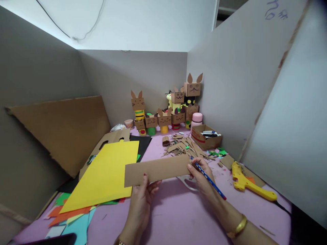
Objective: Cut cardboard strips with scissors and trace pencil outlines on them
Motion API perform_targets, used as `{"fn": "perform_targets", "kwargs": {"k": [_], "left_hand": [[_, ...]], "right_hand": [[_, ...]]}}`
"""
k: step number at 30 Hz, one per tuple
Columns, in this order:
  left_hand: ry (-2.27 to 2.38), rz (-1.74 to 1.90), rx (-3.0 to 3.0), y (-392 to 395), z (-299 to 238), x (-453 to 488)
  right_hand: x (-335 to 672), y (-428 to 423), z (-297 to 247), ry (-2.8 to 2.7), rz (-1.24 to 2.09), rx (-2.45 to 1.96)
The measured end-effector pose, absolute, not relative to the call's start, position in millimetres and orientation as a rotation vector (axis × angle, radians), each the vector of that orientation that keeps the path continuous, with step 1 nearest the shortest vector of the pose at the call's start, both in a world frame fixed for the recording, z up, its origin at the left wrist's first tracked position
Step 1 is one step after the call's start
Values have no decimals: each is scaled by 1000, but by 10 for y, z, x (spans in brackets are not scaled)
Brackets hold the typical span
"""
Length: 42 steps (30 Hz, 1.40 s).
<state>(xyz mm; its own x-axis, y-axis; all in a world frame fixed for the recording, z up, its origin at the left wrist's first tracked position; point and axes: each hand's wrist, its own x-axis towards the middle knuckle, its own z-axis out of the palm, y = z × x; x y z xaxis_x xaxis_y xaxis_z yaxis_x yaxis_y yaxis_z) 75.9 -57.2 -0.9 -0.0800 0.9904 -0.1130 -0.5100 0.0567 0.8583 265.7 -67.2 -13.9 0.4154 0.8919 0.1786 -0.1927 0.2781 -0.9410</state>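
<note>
A long brown cardboard strip [158, 170] is held up over the purple table between both hands. My left hand [143, 199] grips its lower left part, thumb in front and fingers behind. At its right end, my right hand [201, 173] pinches the strip between thumb and fingers. A blue patterned pencil [211, 183] with a red end also rests in the right hand, slanting down along the wrist. Behind the strip, partly hidden, lies a pair of scissors of which a white handle [189, 183] shows.
Yellow sheets [107, 170] and coloured paper lie left. Cardboard scraps [184, 144] are heaped beyond the strip, near a small box [206, 137] of pens. A yellow glue gun [251, 185] lies right. Cardboard animal figures [165, 119] stand at the back, between grey partitions.
</note>
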Motion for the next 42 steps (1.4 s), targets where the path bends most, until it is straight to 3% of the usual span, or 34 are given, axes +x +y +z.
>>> {"fn": "perform_targets", "kwargs": {"k": [10, 31, 42], "left_hand": [[933, 1218, 757, -699, -70, 860], [940, 1259, 826, -706, -107, 880], [969, 1402, 713, -609, -4, 752]], "right_hand": [[2541, -714, -165, -899, 937, -969], [2437, -787, -250, -1084, 972, -987], [2445, -879, -176, -1567, 650, -1184]]}}
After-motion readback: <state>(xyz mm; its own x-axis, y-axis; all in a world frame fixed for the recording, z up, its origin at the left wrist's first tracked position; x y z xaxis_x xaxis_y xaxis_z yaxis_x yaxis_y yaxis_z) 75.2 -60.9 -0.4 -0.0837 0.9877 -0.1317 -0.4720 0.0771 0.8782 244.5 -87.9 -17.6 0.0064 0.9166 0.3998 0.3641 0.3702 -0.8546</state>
